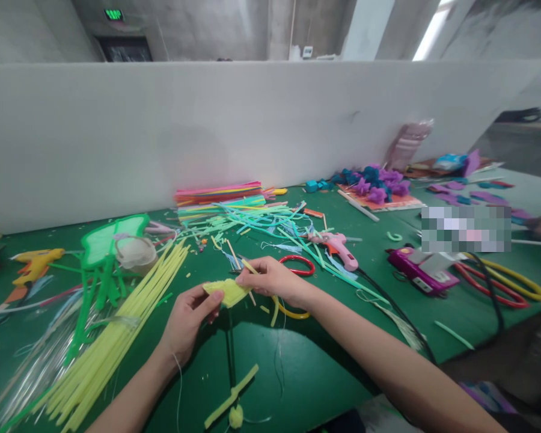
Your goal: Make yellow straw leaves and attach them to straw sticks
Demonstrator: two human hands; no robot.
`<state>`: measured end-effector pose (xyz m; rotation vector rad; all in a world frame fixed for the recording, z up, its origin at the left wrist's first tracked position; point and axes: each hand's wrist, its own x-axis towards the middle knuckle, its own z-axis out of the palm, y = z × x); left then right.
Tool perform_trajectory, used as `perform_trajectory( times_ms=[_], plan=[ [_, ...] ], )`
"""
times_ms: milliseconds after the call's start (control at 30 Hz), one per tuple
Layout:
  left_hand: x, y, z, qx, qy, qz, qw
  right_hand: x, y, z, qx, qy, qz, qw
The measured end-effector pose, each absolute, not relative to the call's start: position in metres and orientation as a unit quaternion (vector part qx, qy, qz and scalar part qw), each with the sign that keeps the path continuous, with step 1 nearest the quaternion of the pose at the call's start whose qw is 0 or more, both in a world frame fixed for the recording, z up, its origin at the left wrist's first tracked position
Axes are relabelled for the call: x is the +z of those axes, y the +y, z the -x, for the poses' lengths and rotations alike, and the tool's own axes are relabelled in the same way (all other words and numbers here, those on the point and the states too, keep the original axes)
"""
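A flat yellow piece of chenille stems is held between my two hands over the table. My left hand pinches its left side between thumb and fingers. Closed on its right end, my right hand also has a thin yellow strip sticking out past its fingers. Scissors with a red and a yellow handle loop lie behind and partly under my right hand. Below the hands are a short yellow chenille stem and a small yellow ball, with thin threads hanging nearby.
A bundle of yellow chenille stems lies at left, beside a green winged shape and a yellow glue gun. A pink glue gun, coloured stems, purple flowers and a magenta device sit behind and right.
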<state>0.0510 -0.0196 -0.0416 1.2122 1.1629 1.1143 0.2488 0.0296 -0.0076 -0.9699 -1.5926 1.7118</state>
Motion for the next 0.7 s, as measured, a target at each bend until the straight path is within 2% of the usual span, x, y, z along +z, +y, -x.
perform_trajectory(
  times_ms=[200, 467, 533, 633, 700],
  plan=[
    [-0.046, -0.017, -0.044, 0.460, 0.466, -0.535, 0.534, -0.009, 0.030, -0.251, 0.679, -0.574, 0.347, 0.299],
    [-0.043, -0.016, -0.049, 0.475, 0.482, -0.471, 0.566, -0.021, 0.030, -0.245, 0.668, -0.586, 0.333, 0.317],
    [-0.042, -0.016, -0.051, 0.484, 0.479, -0.451, 0.577, -0.014, 0.030, -0.245, 0.594, -0.631, 0.353, 0.352],
    [-0.040, -0.017, -0.051, 0.504, 0.468, -0.424, 0.590, 0.010, 0.015, -0.252, 0.379, -0.680, 0.382, 0.498],
    [-0.040, -0.017, -0.051, 0.513, 0.462, -0.409, 0.596, 0.024, -0.005, -0.261, 0.351, -0.683, 0.362, 0.529]
  ],
)
